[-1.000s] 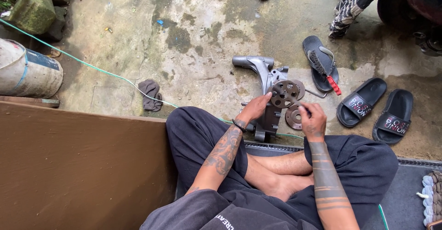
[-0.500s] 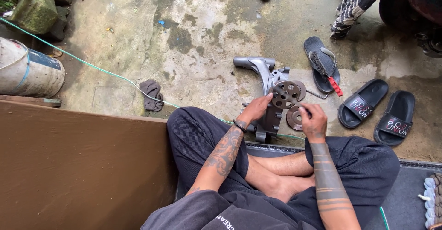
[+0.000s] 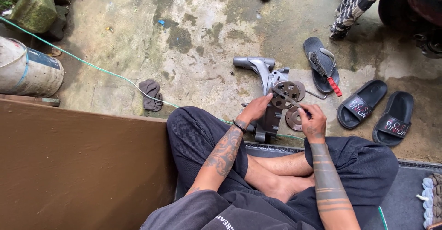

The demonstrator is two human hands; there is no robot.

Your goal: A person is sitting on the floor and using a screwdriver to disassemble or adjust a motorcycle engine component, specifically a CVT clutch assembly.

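Observation:
I sit cross-legged on the concrete floor with a grey metal engine part in front of me. My left hand rests on the part's dark lower body and holds it steady. My right hand grips a thin metal tool whose tip reaches across a round perforated disc mounted on the part. A second rusty disc lies on the floor just beside my right hand.
A flip-flop with a red-handled brush and two black slides lie to the right. A grey rag and a green cord cross the floor on the left. A brown board stands at my left. A white drum lies far left.
Both hands have stayed on the engine part with only small shifts. The camera has drifted slightly.

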